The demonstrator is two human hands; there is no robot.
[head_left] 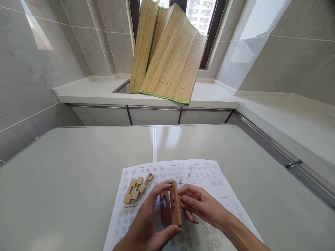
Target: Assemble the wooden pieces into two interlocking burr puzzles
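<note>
From my remote seat, the counter (78, 174) carries the printed sheet (209, 181), my landmark. Over the sheet's near half, my left hand (149, 223) and right hand (201, 205) each have their grip clamped on the notched wooden pieces (172, 205). A loose pinch could let one piece slide out. On the sheet's left edge lie the spare wooden blocks (136, 190), apparently unjoined. No container holds anything here.
</note>
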